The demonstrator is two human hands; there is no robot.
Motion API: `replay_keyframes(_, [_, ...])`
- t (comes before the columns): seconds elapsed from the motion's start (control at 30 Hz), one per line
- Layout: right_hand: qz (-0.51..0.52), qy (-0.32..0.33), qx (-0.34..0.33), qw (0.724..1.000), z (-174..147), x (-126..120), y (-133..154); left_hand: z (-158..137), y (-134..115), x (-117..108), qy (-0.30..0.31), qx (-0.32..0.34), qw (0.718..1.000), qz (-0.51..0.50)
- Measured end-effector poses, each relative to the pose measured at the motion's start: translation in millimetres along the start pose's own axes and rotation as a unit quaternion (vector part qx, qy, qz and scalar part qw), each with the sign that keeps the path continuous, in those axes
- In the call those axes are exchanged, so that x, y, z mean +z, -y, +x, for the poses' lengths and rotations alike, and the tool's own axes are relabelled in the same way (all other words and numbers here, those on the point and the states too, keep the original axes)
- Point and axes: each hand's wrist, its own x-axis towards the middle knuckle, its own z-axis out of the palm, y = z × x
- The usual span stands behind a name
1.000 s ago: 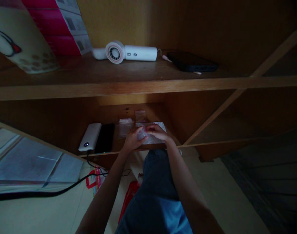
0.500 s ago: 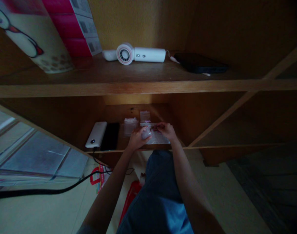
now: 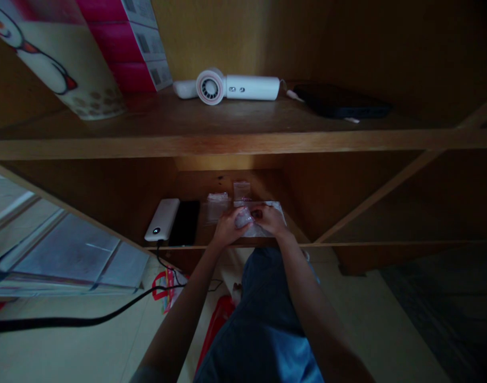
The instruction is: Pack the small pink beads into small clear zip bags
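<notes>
On the lower shelf, my left hand (image 3: 228, 226) grips a small clear plastic bag (image 3: 244, 217), its fingers closed on the bag's left side. My right hand (image 3: 270, 219) is closed at the bag's right edge, with small dark reddish bits at its fingertips, too small to name. Beneath both hands lies a larger clear plastic sheet or bag (image 3: 275, 205). Behind them is another small zip bag (image 3: 242, 190) with reddish bits near its lower end. A stack of clear zip bags (image 3: 217, 206) lies left of my left hand.
Left on this shelf are a white power bank (image 3: 162, 219) with a black cable (image 3: 107, 319) and a black phone (image 3: 184, 223). The upper shelf (image 3: 227, 143) overhangs, holding a white handheld fan (image 3: 251, 88), a dark flat device (image 3: 343, 101), a drink cup (image 3: 87, 80) and pink boxes (image 3: 119, 48).
My right hand has moved left, from over the plastic sheet to the small bag in my left hand. The whole view has shifted slightly.
</notes>
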Motion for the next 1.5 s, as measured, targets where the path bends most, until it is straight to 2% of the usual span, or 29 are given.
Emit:
replay_keyframes(0.67, [-0.013,-0.016,0.001,1.000,2,1,2,1,0,-1,0.000,-0.011,1.000,-0.009])
replay_keyframes(0.8, [0.081,-0.041,-0.012,0.996,7,5,-6,1,1,0,-0.002,-0.004,1.000,-0.005])
replay_keyframes(0.9, [0.194,-0.064,-0.023,0.979,10,5,-11,1,2,0,-0.004,0.003,1.000,-0.006])
replay_keyframes(1.0, [0.264,-0.070,-0.013,0.962,11,4,-11,1,2,0,-0.004,0.000,1.000,-0.006])
replay_keyframes(1.33, [0.297,-0.004,-0.071,0.952,6,3,-2,0,4,2,-0.017,0.003,1.000,0.000])
replay_keyframes(1.5, [0.297,-0.008,-0.086,0.951,5,1,-2,0,8,6,-0.037,-0.005,0.999,-0.036])
